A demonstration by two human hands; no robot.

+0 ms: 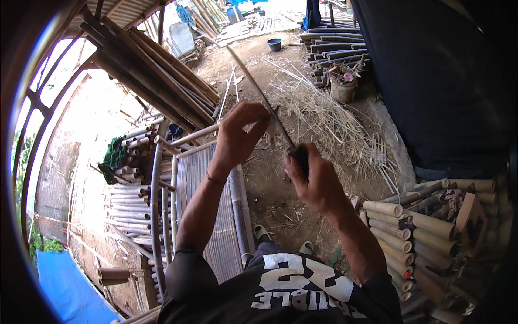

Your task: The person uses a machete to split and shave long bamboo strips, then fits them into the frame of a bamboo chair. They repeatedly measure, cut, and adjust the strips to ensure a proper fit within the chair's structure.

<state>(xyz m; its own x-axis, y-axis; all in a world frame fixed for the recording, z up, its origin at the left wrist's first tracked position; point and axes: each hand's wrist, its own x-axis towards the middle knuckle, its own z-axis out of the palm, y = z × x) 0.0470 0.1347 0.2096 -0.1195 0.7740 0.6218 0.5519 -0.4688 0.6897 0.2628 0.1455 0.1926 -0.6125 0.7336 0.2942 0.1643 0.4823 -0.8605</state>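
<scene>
My right hand [315,181] is closed round the dark handle [299,157] of a long, thin tool, which looks like a knife seen nearly edge-on. Its narrow blade [248,75] slants up and away to the left. Partway along the blade, my left hand [243,129] has its thumb and fingers pinched together against it. Both forearms are raised in front of my chest, and the tool is held in the air above the dirt floor [275,189].
Left of me stands a slatted bamboo bench [202,189], with stacked bamboo poles [129,208] beyond it. Cut bamboo [396,243] lies at my right. Ahead are a pile of shavings [318,110], a dark bucket [274,44], a planter [343,89] and more poles [337,46].
</scene>
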